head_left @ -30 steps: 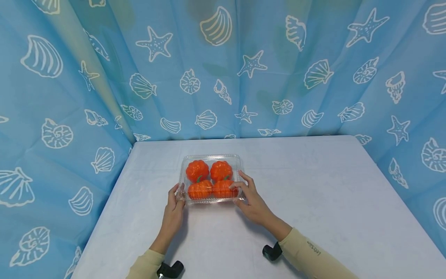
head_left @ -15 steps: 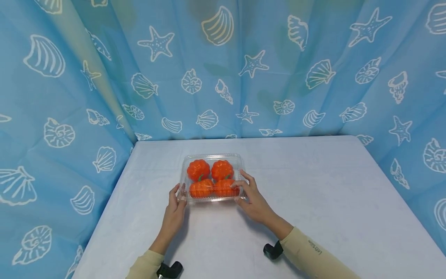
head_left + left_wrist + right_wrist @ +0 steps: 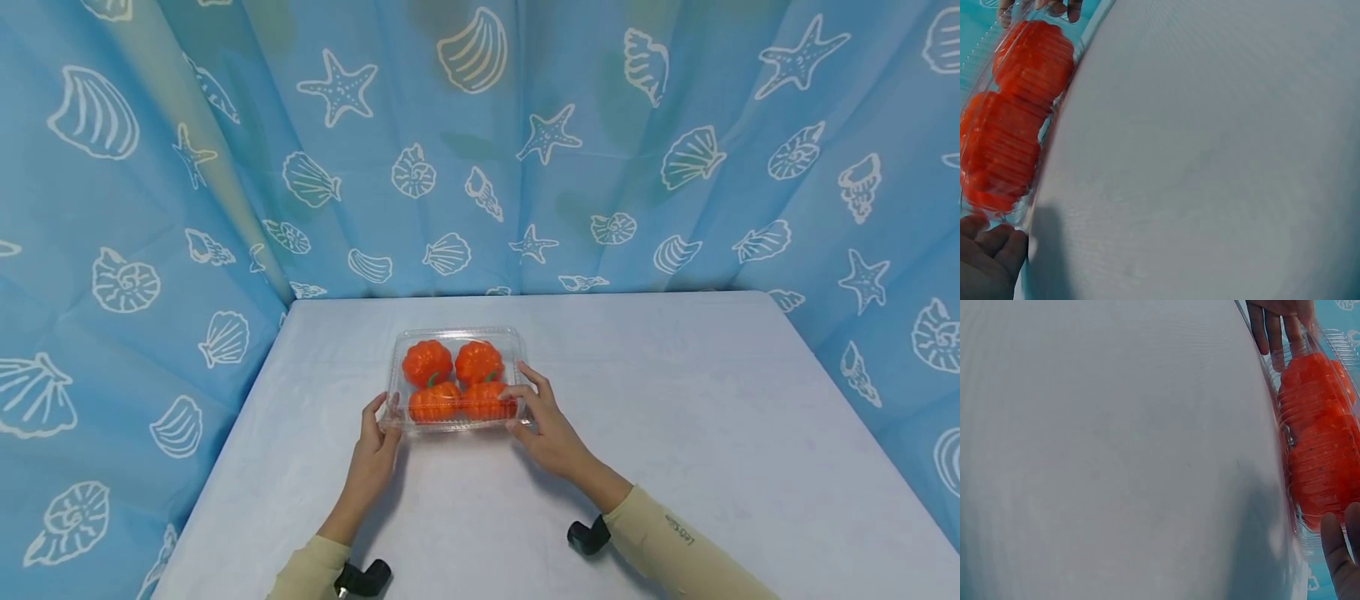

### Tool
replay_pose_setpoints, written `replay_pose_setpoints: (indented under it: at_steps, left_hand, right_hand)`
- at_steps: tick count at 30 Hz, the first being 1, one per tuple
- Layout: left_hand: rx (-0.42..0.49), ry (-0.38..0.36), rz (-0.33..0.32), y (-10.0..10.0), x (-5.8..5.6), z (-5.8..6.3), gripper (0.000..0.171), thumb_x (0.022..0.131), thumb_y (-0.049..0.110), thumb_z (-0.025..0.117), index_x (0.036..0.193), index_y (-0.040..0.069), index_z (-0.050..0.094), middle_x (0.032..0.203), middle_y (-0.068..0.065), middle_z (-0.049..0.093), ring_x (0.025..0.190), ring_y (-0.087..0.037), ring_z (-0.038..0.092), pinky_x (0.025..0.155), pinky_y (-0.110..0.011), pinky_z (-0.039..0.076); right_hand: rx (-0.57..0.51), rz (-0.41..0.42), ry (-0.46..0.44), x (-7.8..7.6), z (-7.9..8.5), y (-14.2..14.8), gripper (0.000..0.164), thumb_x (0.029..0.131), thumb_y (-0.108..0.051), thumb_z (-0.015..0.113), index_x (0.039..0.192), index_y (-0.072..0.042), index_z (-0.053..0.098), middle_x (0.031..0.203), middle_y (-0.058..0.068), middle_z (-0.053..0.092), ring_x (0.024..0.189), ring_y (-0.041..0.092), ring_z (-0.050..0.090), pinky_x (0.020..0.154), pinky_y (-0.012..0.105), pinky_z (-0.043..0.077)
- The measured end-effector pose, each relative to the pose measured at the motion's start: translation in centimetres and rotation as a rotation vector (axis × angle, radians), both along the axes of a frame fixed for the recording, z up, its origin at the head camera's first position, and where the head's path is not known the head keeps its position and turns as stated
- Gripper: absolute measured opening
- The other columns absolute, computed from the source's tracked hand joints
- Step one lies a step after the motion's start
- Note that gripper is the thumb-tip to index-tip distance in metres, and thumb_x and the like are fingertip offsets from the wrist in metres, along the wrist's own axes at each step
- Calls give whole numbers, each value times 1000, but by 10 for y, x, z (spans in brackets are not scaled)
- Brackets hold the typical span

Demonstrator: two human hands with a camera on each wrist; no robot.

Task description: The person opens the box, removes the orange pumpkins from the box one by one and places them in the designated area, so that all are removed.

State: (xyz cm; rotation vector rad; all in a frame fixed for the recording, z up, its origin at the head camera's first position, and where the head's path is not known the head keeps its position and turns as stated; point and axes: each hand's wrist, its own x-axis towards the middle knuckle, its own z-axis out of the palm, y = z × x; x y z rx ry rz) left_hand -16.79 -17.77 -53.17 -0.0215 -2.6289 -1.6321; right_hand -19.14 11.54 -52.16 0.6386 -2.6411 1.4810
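Observation:
A clear plastic clamshell container (image 3: 457,334) is on the table, and in it sit several small orange pumpkins (image 3: 478,363) with green stems. My left hand (image 3: 372,458) grips the container's near left corner, thumb on the near side and fingers at the left wall. At the near right corner my right hand (image 3: 553,437) holds it, the thumb low at the front and fingers spread over the right side. Through the ribbed front wall, two pumpkins (image 3: 1000,147) show in the left wrist view. Whether the container's base touches the cloth is hard to tell.
White cloth covers the table (image 3: 675,400), whose far edge lies behind the container. A blue curtain (image 3: 480,150) with shells and starfish hangs at the back and both sides. Black wrist devices (image 3: 588,536) are strapped beneath both sleeves.
Both hands keep their hold on the container, which stays at nearly the same place. Only a very slight shift shows, along with a small movement of the head view.

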Motion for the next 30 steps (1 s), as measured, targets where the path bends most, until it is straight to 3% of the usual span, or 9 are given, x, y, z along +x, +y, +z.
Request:
replay_pose_setpoints:
  at_steps: [9, 16, 20, 23, 28, 30]
  left_hand:
    - [34, -5, 2, -1, -1, 2, 62, 108, 19, 50, 162, 12, 22, 158, -19, 40, 139, -39, 47, 111, -55, 40]
    - [36, -15, 4, -2, -2, 2, 63, 108, 22, 52, 163, 12, 23, 159, -18, 38, 143, -37, 42, 113, -53, 39]
    - [42, -12, 0, -2, -2, 0, 62, 108, 19, 52, 162, 10, 23, 159, -18, 38, 143, -36, 41, 114, -53, 38]
    - [52, -7, -5, -3, -3, 0, 62, 108, 17, 52, 162, 10, 23, 160, -17, 38, 144, -35, 41, 114, -51, 37]
    - [40, -5, 1, -2, -3, 0, 62, 108, 18, 52, 162, 11, 23, 159, -17, 39, 143, -35, 42, 113, -50, 39]
    - [30, -2, 8, -2, -3, 0, 62, 107, 19, 52, 162, 11, 24, 159, -18, 39, 142, -36, 43, 112, -52, 40]
  right_hand:
    - [-59, -14, 18, 1, -5, -3, 33, 95, -7, 62, 126, -20, 56, 169, 10, 15, 147, 46, 31, 99, 62, 49]
    - [-72, -31, 41, 1, -7, -6, 34, 94, -3, 59, 125, -19, 56, 168, 11, 18, 141, 43, 39, 89, 48, 50]
    - [-64, -47, 35, 2, -6, -8, 35, 94, -2, 57, 125, -19, 56, 167, 10, 20, 118, 33, 54, 83, 39, 48]
    - [-61, -58, 23, 2, -6, -9, 34, 96, -3, 54, 125, -20, 56, 167, 9, 21, 106, 28, 55, 81, 38, 47]
    - [-68, -75, 11, 3, -5, -10, 33, 97, -3, 51, 125, -20, 55, 167, 8, 21, 135, 35, 48, 90, 45, 47]
    - [-70, -81, 17, 2, -5, -10, 34, 97, -2, 50, 125, -20, 55, 167, 8, 22, 137, 36, 46, 91, 47, 48]
